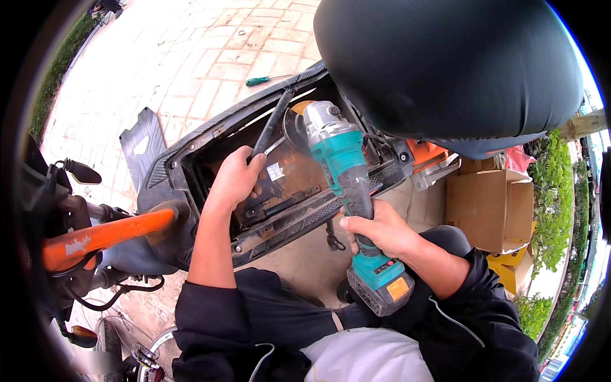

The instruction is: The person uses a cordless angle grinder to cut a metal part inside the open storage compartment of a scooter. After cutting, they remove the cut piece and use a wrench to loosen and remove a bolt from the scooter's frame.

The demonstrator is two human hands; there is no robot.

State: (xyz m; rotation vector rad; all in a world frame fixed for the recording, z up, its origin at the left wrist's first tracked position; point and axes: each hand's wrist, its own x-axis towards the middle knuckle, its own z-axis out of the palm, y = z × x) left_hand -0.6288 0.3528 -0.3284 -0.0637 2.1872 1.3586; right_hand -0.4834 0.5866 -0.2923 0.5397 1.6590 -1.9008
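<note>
My right hand [382, 229] is wrapped round the narrow grip of a teal and grey cordless angle grinder [340, 156], whose battery hangs toward my lap. The grinder's head and disc [295, 132] are over the open floorboard compartment [245, 159] of a scooter, near its far side. My left hand [235, 178] is closed round the lower end of a black bar [275, 121] that slants up beside the disc. A thin silvery rod shows between that hand and the disc; whether it joins the bar I cannot tell. My left fingertips are partly hidden.
A large black seat [445, 70] overhangs the upper right. The scooter's orange tube [108, 237] stands at the left. On the paving lie a grey plastic panel [143, 146] and a green-handled screwdriver [258, 81]. An open cardboard box [477, 204] sits to the right, by green plants.
</note>
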